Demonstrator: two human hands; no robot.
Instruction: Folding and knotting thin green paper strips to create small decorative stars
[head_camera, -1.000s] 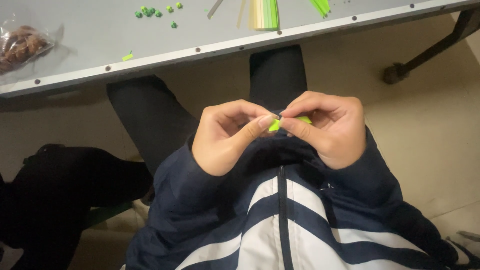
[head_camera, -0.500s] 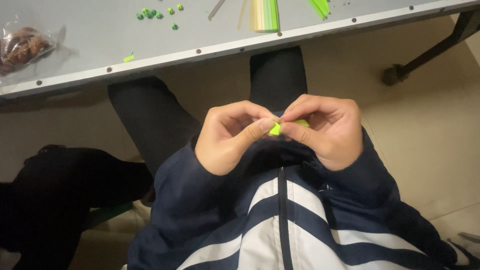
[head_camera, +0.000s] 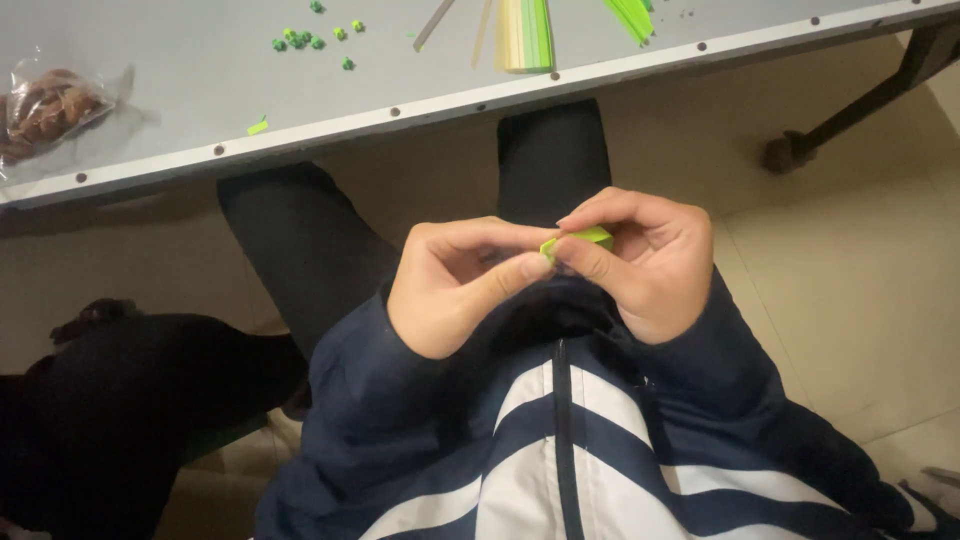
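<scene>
A small folded piece of bright green paper (head_camera: 578, 240) is pinched between the fingertips of both hands, held above my lap in front of my chest. My left hand (head_camera: 455, 285) curls its thumb and forefinger onto the paper's left end. My right hand (head_camera: 645, 260) grips the right end, with its fingers bent over the top. Most of the paper is hidden by my fingers. Below the hands are my dark blue jacket with white stripes and my black trousers.
A grey table edge (head_camera: 420, 105) runs across the top. On it lie several small green paper stars (head_camera: 300, 40), green and yellow paper strips (head_camera: 525, 30) and a clear bag of brown items (head_camera: 45, 105). A dark bag (head_camera: 110, 410) sits on the floor at left.
Both hands stay together on the green paper; fingers shift slightly as they work it. The view has barely moved.
</scene>
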